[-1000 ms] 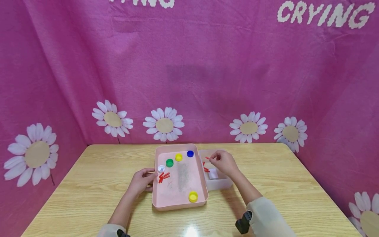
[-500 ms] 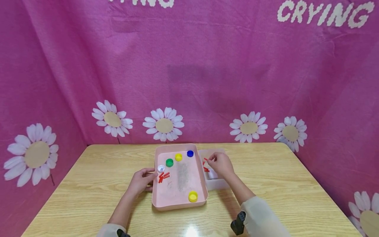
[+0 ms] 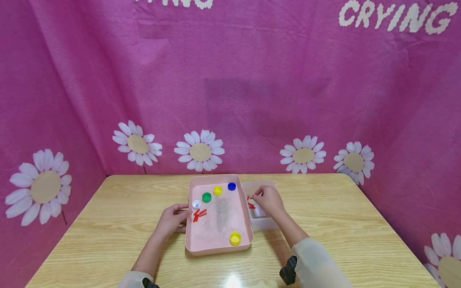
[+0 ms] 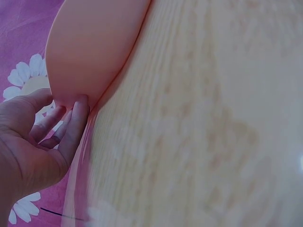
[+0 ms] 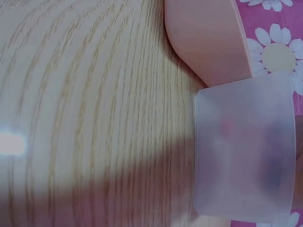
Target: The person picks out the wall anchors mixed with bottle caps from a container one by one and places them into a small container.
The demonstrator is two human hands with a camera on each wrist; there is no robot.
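- Magenta backdrop (image 3: 252, 80) with printed white daisies, standing behind the work.
- Wood-grain surface (image 3: 335, 224), carrying everything below.
- Pink tray (image 3: 216, 252), lying flat on the surface, with grey smudges on its floor.
- Translucent box (image 3: 266, 225), just beside the tray's right wall.
- Left hand (image 3: 171, 220): partly closed on the tray's left side, thumb at the rim, fingers against the outer wall.
- Right hand (image 3: 270, 199): over the box, thumb and forefinger nearly together, pinching a red stick (image 3: 251, 198), mostly hidden by the fingertips.
- White rectangular piece (image 3: 257, 213), inside the box, partly covered by the right hand.
- Caps inside the tray: one yellow cap (image 3: 235, 239) at the near right; white cap (image 3: 196, 204), green cap (image 3: 206, 197), second yellow cap (image 3: 217, 191) and blue cap (image 3: 231, 186) in a slanting row.
- Loose red sticks (image 3: 203, 214) beside the white cap; others in the box.
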